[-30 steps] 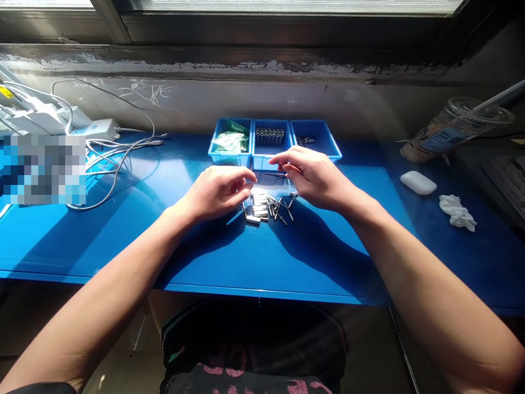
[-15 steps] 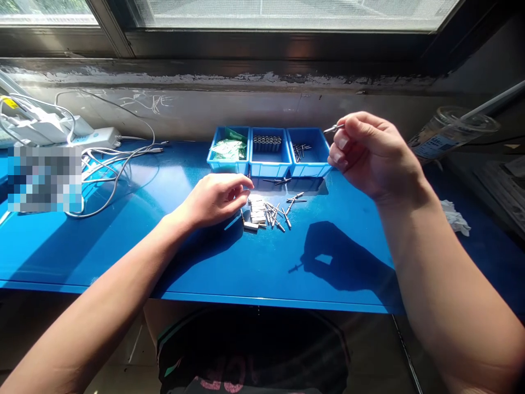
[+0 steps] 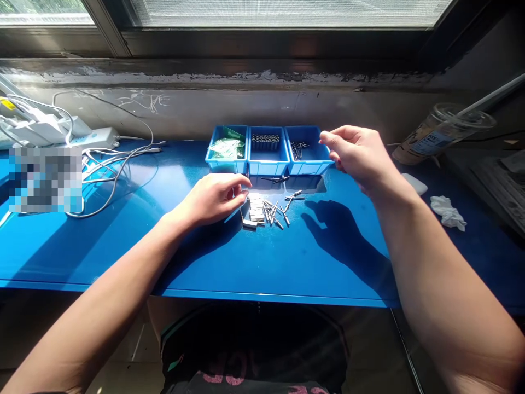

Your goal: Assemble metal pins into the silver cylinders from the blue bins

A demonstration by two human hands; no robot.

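My right hand (image 3: 353, 150) is raised at the right blue bin (image 3: 310, 167), thumb and fingers apart. Nothing shows in it, and its shadow on the table has a gap between the fingertips. Inside that bin lie several thin dark metal pins (image 3: 300, 149). My left hand (image 3: 219, 196) rests on the table, loosely curled, with its thumb and index fingertips apart and no object visible between them. Beside its fingertips lie small silvery blocks (image 3: 256, 209) and a loose pile of metal pins with thicker middles (image 3: 274, 213). Its palm side is hidden.
The middle bin (image 3: 268, 168) holds upright metal tubes; the left bin (image 3: 225, 165) holds green and white packets. More pins (image 3: 275, 179) lie before the bins. Cables and a power strip (image 3: 96, 139) are at left. A plastic cup (image 3: 438, 134) and crumpled tissue (image 3: 448, 213) are at right.
My right hand has moved slightly left and lower over the right bin. The metal pin between its fingertips no longer shows, and the fingers have parted. My left hand is nearly still.
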